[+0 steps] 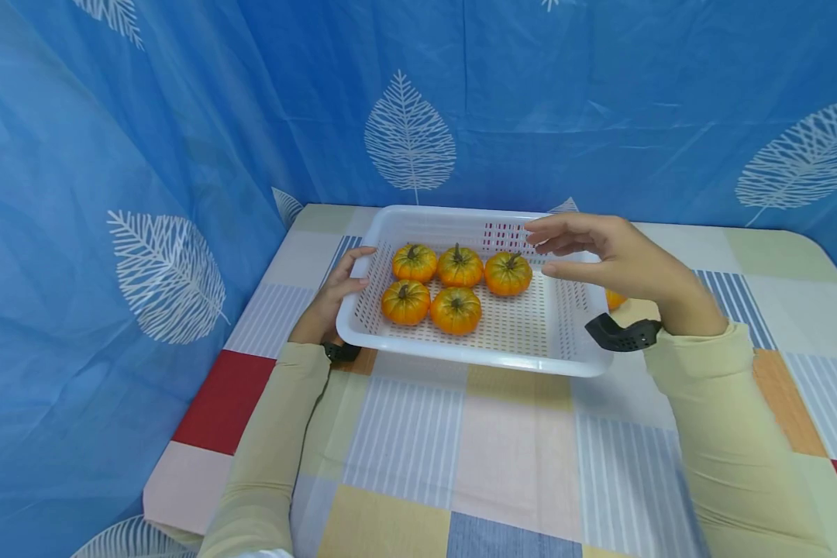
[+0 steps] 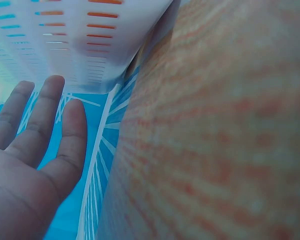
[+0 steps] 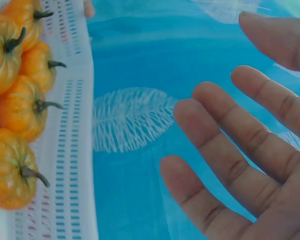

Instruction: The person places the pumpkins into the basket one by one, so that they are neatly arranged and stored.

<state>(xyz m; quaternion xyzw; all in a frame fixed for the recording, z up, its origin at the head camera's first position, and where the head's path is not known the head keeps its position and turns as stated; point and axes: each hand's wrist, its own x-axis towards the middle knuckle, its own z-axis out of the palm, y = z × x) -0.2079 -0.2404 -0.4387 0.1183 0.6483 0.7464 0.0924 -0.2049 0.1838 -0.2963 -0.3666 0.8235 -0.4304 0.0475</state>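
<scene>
Several small orange pumpkins (image 1: 456, 311) with dark stems sit in two rows in a white plastic basket (image 1: 460, 354) with slotted walls, mostly toward its left half. My left hand (image 1: 338, 292) is at the basket's left end, thumb and a fingertip near the rim; whether they touch it is unclear. In the left wrist view, loosely extended fingers (image 2: 50, 110) lie beside the slotted wall. Over the basket's right end hovers my right hand (image 1: 603, 252), fingers spread from the thumb and nothing held. The right wrist view shows its fingers (image 3: 230, 145) apart from the pumpkins.
Another orange pumpkin (image 1: 614, 299) lies outside the basket on the right, partly hidden by my right hand and the basket. A checked patchwork cloth (image 1: 516, 457) covers the table. Behind and at the left hangs a blue curtain (image 1: 307, 101) with white leaf prints.
</scene>
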